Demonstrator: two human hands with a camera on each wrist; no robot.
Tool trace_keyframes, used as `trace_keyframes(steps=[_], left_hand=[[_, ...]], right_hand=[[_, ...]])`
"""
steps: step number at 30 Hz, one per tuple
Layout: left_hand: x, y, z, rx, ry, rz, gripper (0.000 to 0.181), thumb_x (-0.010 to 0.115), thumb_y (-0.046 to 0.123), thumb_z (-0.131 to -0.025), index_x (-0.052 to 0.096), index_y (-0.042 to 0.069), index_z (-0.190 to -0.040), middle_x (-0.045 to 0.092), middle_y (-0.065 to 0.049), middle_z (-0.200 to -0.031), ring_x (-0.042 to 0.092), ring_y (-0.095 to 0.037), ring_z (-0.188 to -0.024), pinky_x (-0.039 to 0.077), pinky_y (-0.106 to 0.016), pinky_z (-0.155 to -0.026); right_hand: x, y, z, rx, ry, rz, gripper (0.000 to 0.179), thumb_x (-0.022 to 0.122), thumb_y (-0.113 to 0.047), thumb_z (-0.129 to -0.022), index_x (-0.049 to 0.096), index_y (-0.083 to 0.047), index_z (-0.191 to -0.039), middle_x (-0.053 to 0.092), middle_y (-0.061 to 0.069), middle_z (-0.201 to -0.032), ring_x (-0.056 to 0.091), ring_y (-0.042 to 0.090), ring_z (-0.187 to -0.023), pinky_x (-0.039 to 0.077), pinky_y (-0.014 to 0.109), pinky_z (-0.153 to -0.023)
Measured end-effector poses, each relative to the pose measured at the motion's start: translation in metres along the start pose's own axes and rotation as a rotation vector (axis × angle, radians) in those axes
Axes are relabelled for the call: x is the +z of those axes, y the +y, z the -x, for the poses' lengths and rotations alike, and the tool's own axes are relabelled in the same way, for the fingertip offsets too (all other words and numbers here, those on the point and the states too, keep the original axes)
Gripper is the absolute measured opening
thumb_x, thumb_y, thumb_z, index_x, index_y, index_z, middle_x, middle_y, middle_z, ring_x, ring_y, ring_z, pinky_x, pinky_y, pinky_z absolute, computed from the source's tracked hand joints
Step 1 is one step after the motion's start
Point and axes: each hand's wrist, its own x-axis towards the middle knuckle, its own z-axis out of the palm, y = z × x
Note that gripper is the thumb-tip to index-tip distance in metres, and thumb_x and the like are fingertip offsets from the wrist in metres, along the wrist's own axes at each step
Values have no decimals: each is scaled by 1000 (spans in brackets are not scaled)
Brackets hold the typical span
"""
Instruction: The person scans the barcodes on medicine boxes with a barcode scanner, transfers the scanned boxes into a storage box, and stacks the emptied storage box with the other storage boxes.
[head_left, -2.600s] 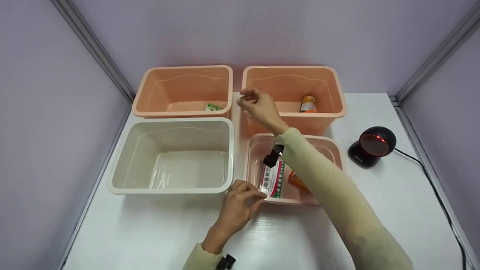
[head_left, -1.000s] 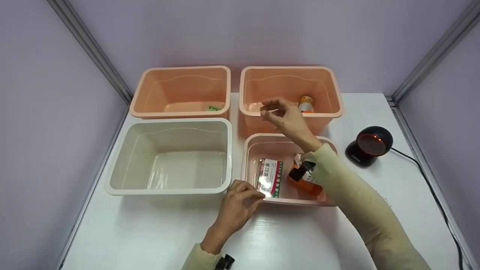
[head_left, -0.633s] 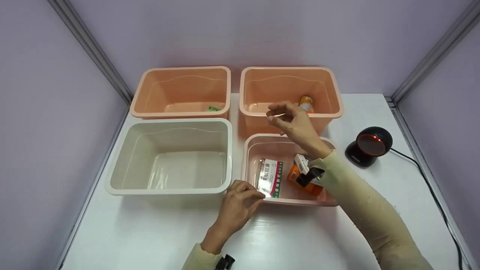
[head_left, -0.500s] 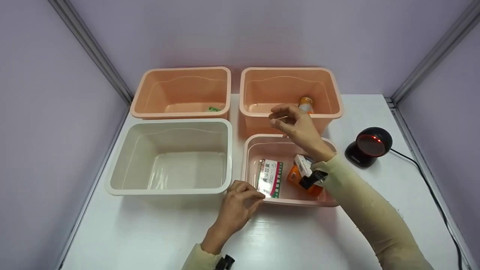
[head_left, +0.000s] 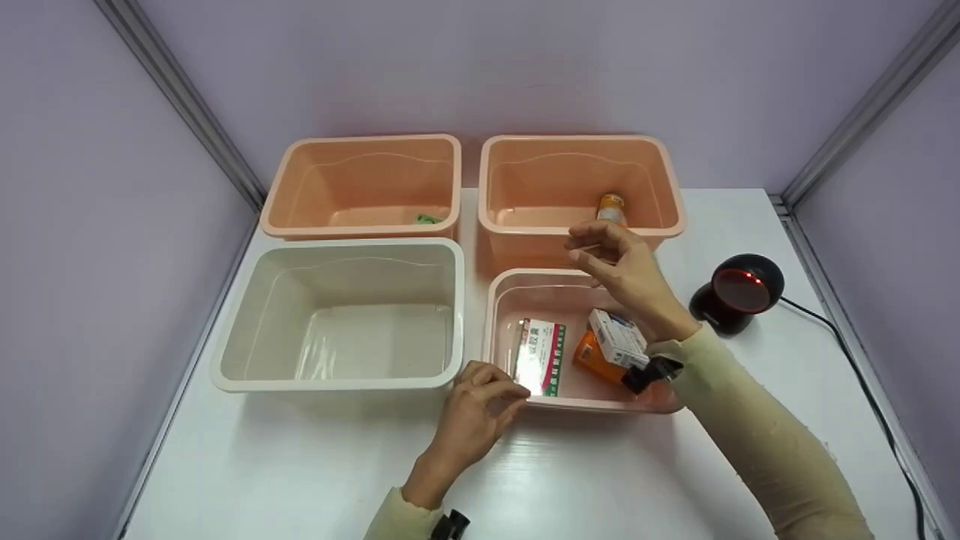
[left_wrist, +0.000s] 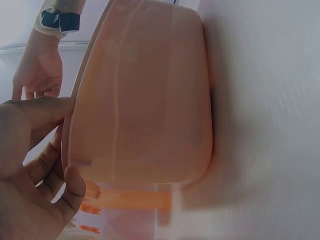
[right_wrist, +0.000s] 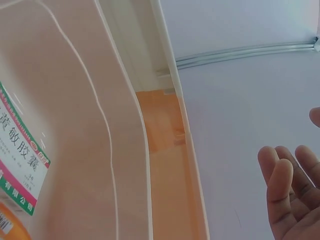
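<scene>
A small pink bin (head_left: 504, 315) at the near right of a white table (head_left: 300, 465) is steadied at its near-left corner by the left hand (head_left: 480, 412), whose fingers are curled over the rim with the thumb pressed against the outer wall, as shown in the left wrist view (left_wrist: 30, 165). The right hand (head_left: 626, 274) is held empty above the bin's far edge, fingers loosely bent and slightly parted; in the right wrist view only relaxed fingertips (right_wrist: 282, 192) are seen. Inside the bin lie a flat green-and-pink box (head_left: 541, 356), a white-and-blue box (head_left: 616, 337) and, under it, an orange bottle (head_left: 596, 360).

The white-and-blue box is nearest the right hand. It is judged to be light, stiff cardboard, easily dented at the corners, and best taken across its two long sides. The bottle beneath is probably smooth and prone to rolling once uncovered, though little of it is visible.

Two orange bins stand at the back: the left one (head_left: 300, 210) holds a small green item (head_left: 428, 219), the right one (head_left: 675, 217) a capped bottle (head_left: 611, 208). A large white bin (head_left: 247, 379) is set at the near left. A black scanner (head_left: 739, 291) with a red window sits at the right.
</scene>
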Motion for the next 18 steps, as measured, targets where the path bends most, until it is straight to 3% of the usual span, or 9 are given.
trace_keyframes(steps=[2, 6, 13, 18], left_hand=[[0, 0, 0, 1, 0, 4, 8, 79, 25, -86, 78, 25, -94, 65, 12, -92, 55, -9, -100, 45, -36, -94], [-1, 0, -1, 3, 2, 6, 9, 80, 24, -85, 78, 25, -94, 65, 12, -92, 55, -9, -100, 45, -36, -95], [-1, -1, 0, 2, 5, 0, 9, 80, 23, -85, 78, 26, -94, 65, 12, -92, 55, -9, -100, 46, -35, -92], [-2, -2, 0, 4, 11, 0, 9, 80, 23, -85, 78, 26, -93, 65, 12, -92, 55, -9, -99, 46, -35, -91]], right_hand=[[-5, 2, 4, -3, 2, 18, 41, 71, -28, -93, 61, -7, -127, 67, 16, -119, 67, 17, -97, 56, 23, -63], [-14, 7, 12, -23, 8, 62, 36, 71, -26, -94, 62, -11, -125, 68, 15, -116, 68, 19, -95, 56, 23, -63], [-27, 14, 25, -14, 22, 80, 36, 70, -22, -94, 61, -6, -126, 67, 20, -115, 68, 10, -97, 56, 19, -82], [-34, 17, 32, 3, 2, 106, 40, 70, -23, -95, 60, -3, -127, 66, 18, -118, 67, 10, -100, 53, 16, -87]])
